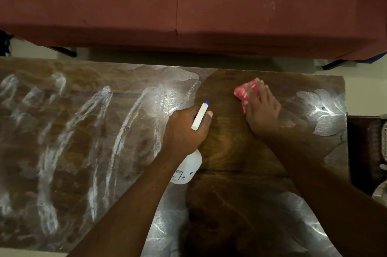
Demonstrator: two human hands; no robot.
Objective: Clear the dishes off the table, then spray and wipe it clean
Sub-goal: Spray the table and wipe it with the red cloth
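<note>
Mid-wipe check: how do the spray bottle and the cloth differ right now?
The spray bottle is white with a blue nozzle tip; the cloth is pink. The left hand grips the spray bottle near its top, nozzle pointing toward the far edge, while the cloth lies bunched on the table under the right hand, which presses on it. Both are over the table's darker middle patch.
</note>
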